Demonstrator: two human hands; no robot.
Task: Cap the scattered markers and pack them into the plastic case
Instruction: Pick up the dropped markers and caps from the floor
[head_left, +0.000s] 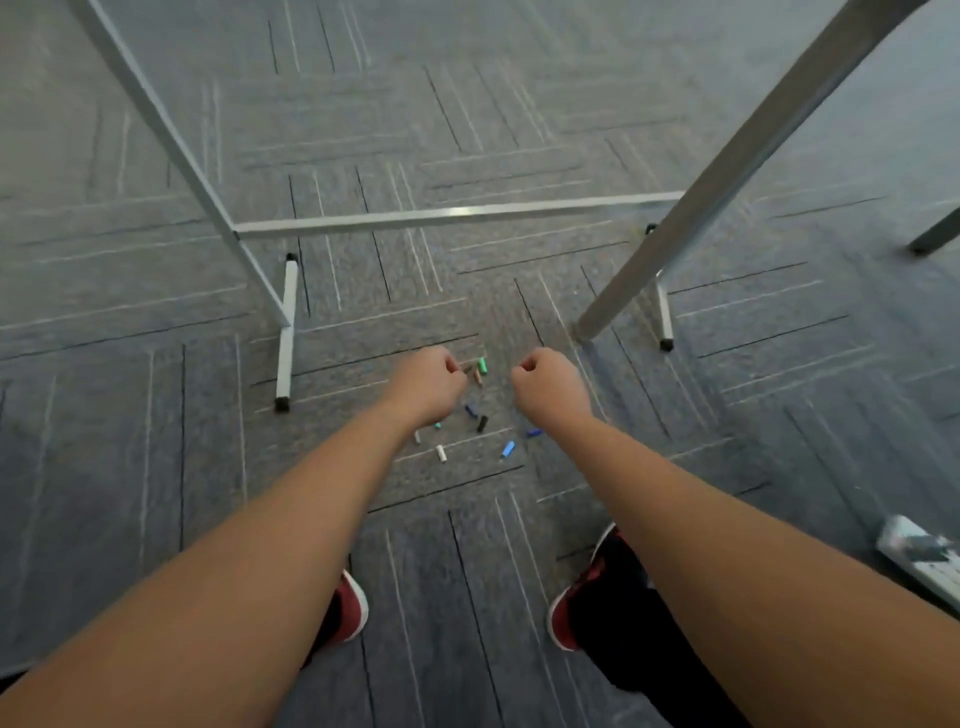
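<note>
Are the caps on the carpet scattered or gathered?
Scattered: the caps lie loose and apart on the carpet, none in a pile.

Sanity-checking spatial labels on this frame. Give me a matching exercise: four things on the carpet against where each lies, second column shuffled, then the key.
Things:
1. green cap
2. white cap
3. light blue cap
4. power strip

Places:
A. close to the right forearm
B. at the picture's right edge
C. farthest out, between the left hand and right hand
D. close to the left forearm

Pairs: 1-C, 2-D, 3-A, 4-B
</note>
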